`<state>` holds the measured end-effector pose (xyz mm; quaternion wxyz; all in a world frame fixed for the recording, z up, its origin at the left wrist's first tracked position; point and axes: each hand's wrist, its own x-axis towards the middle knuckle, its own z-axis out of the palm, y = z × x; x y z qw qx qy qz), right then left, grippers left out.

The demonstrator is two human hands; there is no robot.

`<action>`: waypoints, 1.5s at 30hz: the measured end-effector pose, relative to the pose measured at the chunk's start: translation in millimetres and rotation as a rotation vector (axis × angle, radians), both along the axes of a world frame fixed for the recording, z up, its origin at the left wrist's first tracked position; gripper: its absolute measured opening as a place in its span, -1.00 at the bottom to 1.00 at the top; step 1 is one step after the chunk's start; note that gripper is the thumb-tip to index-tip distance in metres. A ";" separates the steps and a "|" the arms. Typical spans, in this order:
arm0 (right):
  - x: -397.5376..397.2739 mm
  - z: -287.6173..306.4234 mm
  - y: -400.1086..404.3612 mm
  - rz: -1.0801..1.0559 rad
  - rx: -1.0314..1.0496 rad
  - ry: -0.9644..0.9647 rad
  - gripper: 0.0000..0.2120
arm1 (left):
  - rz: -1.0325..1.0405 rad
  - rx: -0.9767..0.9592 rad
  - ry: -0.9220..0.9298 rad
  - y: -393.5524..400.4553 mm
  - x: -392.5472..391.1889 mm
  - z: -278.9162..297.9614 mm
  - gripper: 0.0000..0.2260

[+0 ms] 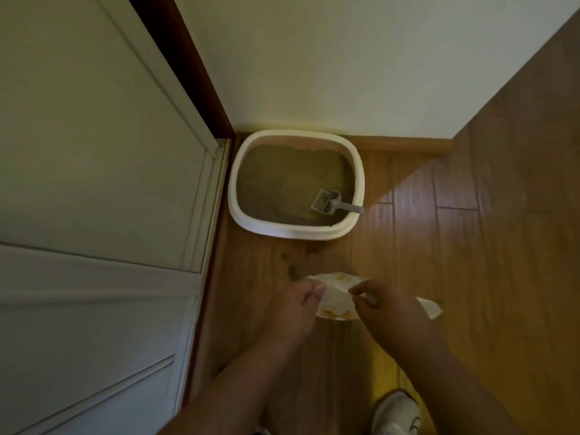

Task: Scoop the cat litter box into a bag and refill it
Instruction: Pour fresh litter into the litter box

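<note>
A white litter box [358, 171] sits on the wooden floor against the wall, filled with brownish litter [282, 180]. A pale slotted scoop [328, 202] lies in its near right corner, handle resting on the rim. Nearer to me, a white plastic bag with orange marks [337, 298] hangs between my hands above the floor. My left hand [295, 306] pinches the bag's left edge. My right hand [389, 309] pinches its right side, and a bit of bag sticks out past that hand.
A white panelled door [94, 199] runs along the left, with a dark red frame [191, 64] beside the box. A white wall [345, 58] stands behind the box. Some litter crumbs [293, 270] lie on the floor before it. A white shoe [397, 412] shows at bottom right.
</note>
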<state>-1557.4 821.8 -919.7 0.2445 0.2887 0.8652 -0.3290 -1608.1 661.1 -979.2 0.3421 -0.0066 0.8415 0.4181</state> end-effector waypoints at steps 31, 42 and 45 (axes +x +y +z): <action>-68.0 -85.8 82.8 0.139 0.274 0.346 -0.63 | -0.386 -0.257 0.660 45.6 -97.2 -39.0 -0.88; -65.1 -99.3 104.5 0.112 0.290 0.214 -0.92 | -0.409 -0.256 0.655 52.8 -108.2 -45.3 -0.81; -66.8 -98.0 107.8 0.065 0.301 0.252 -0.94 | -0.393 -0.190 0.697 54.4 -110.7 -49.7 -0.78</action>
